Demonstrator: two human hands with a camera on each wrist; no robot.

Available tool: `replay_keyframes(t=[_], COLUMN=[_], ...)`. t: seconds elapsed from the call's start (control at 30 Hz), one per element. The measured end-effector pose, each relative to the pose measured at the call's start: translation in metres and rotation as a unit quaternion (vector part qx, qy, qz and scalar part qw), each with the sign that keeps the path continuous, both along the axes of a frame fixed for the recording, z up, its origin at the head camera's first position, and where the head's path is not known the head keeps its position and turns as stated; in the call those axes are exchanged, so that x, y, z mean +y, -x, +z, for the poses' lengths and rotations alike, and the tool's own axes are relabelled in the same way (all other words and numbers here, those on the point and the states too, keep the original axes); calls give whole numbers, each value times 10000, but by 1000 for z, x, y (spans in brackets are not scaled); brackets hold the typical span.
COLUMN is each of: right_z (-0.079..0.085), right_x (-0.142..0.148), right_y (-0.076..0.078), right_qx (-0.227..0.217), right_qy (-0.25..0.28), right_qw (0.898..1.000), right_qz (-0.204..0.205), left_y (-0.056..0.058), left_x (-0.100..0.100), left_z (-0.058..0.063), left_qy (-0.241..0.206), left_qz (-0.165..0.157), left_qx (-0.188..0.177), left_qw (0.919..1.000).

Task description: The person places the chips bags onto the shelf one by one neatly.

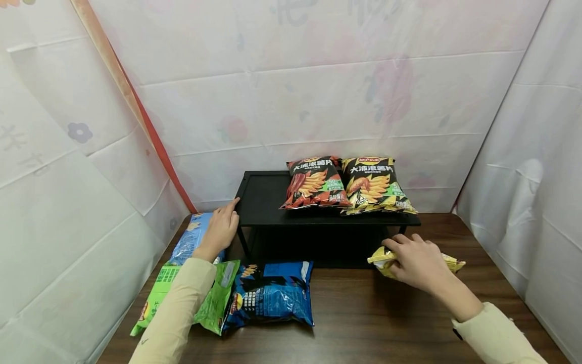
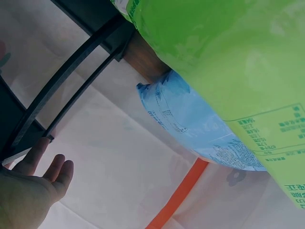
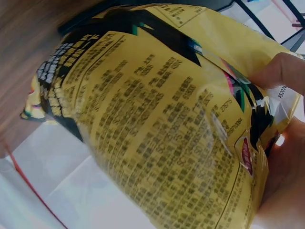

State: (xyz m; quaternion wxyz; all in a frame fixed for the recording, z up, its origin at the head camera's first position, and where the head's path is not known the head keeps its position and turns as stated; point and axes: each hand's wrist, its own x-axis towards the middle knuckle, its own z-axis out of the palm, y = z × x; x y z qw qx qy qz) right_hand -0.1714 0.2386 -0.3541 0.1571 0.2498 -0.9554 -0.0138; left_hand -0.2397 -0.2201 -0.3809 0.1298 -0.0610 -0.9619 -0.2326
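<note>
Left hand [image 1: 220, 228], fingers extended, touches the black rack [image 1: 260, 198]'s left edge, perhaps steadying it. Right hand [image 1: 417, 262] pinches a yellow bag [image 3: 152, 119] by its end, likely to avoid crushing.

The held bag [image 3: 152, 119] is yellow (with black print).

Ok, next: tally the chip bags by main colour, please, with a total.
Red bag: 1
Yellow bags: 2, one held by the right hand
Light blue bag: 1
Green bag: 1
Dark blue bag: 1
Total: 6
</note>
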Motion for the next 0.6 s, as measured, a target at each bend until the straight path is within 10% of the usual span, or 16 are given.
replay_keyframes(t=[0.6], right_z=[-19], right_x=[-30], right_y=[3], right_qx=[770], right_qy=[685], right_qw=[9917], right_qz=[764], left_y=[0], left_x=[0], left_z=[-1], left_qy=[-66], left_qz=[15], left_qx=[38], left_qw=[10000])
